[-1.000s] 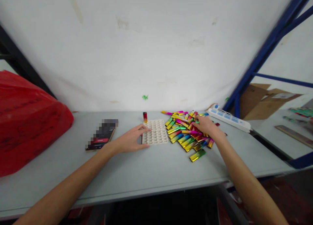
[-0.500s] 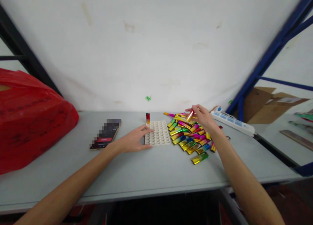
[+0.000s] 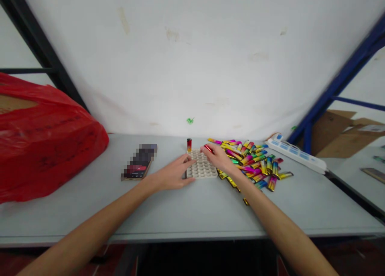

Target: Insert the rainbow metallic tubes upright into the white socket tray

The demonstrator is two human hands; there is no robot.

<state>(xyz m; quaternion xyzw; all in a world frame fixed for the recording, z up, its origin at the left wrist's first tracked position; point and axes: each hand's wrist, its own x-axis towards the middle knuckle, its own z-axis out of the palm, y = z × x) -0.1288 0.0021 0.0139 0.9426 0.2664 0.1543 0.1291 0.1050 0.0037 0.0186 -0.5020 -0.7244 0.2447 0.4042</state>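
A white tray [image 3: 202, 170] with rows of round-ended holes lies flat on the table. My left hand [image 3: 173, 175] grips its left edge, thumb at the near corner and fingers over the top. Above the tray's far right part, my right hand [image 3: 219, 158] pinches a red metallic lighter casing [image 3: 208, 149], tilted; its lower end is hidden by the fingers. One red-and-gold casing [image 3: 189, 144] stands upright at the tray's far left corner. Right of the tray spreads a pile of shiny multicoloured lighter casings [image 3: 255, 164], partly covered by my right forearm.
A phone [image 3: 140, 164], partly pixelated, lies left of the tray. Further left bulges a red plastic bag [image 3: 54, 148]. A white power strip [image 3: 296, 152] runs along the right, with a cardboard box [image 3: 333, 133] behind it. The white wall closes off the back.
My right hand has moved left from over the pile to above the tray, carrying the red casing. My left hand stays at the tray's edge. The whole view has shifted slightly.
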